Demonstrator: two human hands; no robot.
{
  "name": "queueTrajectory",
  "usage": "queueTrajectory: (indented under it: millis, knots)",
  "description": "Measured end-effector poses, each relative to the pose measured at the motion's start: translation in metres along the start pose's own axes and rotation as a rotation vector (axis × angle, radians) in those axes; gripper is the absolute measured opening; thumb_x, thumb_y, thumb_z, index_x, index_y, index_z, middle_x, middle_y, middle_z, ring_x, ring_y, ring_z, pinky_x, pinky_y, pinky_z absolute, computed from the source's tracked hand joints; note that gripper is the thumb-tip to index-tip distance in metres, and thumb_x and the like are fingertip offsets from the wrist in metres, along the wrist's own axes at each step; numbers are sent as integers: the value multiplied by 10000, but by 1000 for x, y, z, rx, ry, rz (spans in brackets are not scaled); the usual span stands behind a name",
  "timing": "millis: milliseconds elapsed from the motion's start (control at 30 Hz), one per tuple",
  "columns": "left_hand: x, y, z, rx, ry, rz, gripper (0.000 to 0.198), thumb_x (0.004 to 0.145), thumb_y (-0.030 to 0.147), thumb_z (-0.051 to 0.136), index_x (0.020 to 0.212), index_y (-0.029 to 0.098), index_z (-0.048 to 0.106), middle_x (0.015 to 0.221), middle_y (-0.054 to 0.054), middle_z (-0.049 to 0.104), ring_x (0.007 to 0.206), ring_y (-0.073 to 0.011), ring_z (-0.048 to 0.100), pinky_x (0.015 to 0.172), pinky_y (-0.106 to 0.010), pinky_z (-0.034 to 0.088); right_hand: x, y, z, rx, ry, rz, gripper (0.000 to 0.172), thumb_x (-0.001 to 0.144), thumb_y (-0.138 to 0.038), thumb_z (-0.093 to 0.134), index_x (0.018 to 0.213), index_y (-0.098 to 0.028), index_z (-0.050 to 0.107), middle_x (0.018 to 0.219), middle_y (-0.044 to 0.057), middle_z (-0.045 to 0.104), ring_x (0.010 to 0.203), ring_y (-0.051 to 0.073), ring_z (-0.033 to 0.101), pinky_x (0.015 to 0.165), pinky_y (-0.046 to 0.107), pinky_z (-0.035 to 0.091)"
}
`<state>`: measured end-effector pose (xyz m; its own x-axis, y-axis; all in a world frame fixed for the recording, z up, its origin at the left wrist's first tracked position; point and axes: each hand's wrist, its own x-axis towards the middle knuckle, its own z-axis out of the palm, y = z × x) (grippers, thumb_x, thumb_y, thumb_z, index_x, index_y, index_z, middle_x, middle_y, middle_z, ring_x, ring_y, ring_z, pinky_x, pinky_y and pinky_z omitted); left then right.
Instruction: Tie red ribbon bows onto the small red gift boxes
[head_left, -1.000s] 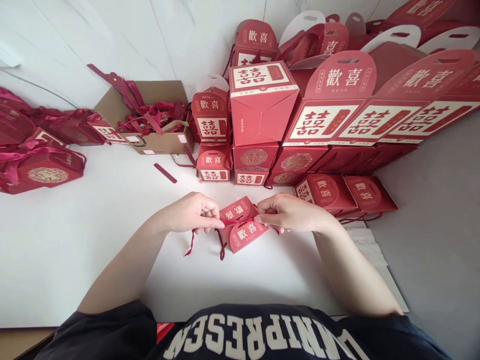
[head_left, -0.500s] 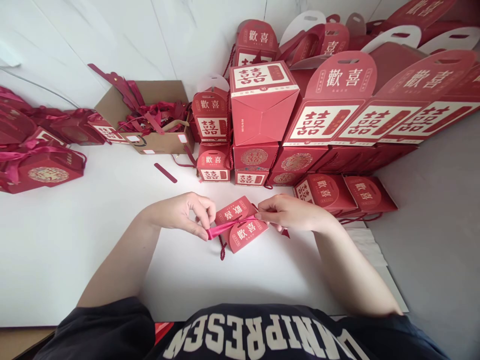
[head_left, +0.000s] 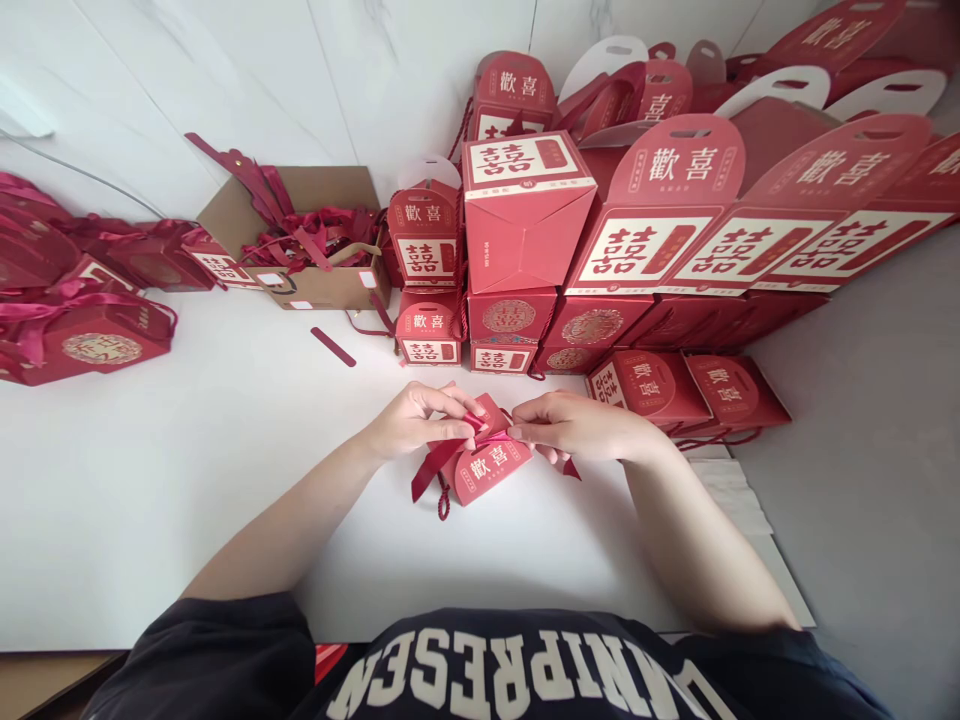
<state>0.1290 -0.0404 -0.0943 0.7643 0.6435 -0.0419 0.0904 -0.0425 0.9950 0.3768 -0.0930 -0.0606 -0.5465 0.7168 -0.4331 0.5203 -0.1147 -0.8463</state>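
Note:
A small red gift box [head_left: 487,472] with white characters rests on the white table in front of me, partly covered by my fingers. Across its top runs a dark red ribbon [head_left: 430,472], whose left tail hangs down past the box. My left hand [head_left: 435,418] pinches the ribbon above the box's left half. On the other side, my right hand [head_left: 559,422] is closed on the ribbon's right part, and a pointed ribbon end shows below its fingers. A twisted red cord loop [head_left: 444,502] sticks out at the box's lower left.
Stacked red boxes [head_left: 525,215] rise behind my hands and to the right. A cardboard box [head_left: 330,288] full of ribbons stands at back left. Ribbon-tied boxes [head_left: 112,345] sit at far left. A dark red strip [head_left: 333,346] lies on the white table [head_left: 225,450].
My left hand has moved right, from the ribbon's outstretched left end to over the box. The left tail now hangs loose. My right hand stays almost in place.

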Motion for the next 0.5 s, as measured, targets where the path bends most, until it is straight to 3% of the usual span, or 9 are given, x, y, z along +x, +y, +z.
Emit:
queueTrajectory:
  millis: [233, 333, 433, 500]
  knots:
    - [-1, 6, -5, 200, 19, -27, 194, 671, 308, 832, 797, 169, 782, 1058, -96, 711, 911, -181, 663, 1098, -434, 379, -7, -3, -8, -83, 20, -84, 355, 916, -464, 498, 722, -177, 570, 639, -25, 533, 567, 103, 479, 518, 224, 371]
    - [-2, 7, -6, 213, -27, -71, 287, 683, 336, 817, 911, 167, 775, 1123, -107, 685, 881, -173, 669, 954, -381, 512, -8, -4, -9, 32, -73, -181, 328, 919, -454, 528, 795, -163, 615, 698, -12, 562, 629, 106, 515, 593, 229, 429]
    - [-2, 7, -6, 223, -35, -89, 313, 671, 343, 823, 917, 157, 773, 1119, -110, 679, 906, -187, 670, 897, -350, 546, -3, -3, -4, 203, -187, -257, 299, 910, -423, 571, 950, -140, 658, 784, 22, 624, 678, 121, 575, 663, 260, 491]
    - [-2, 8, -5, 201, -39, -98, 325, 661, 335, 829, 922, 150, 770, 1132, -112, 670, 859, -180, 681, 868, -344, 562, 3, -2, 3, 248, -180, -309, 306, 912, -397, 579, 1044, -134, 662, 826, 39, 654, 692, 129, 598, 675, 272, 507]
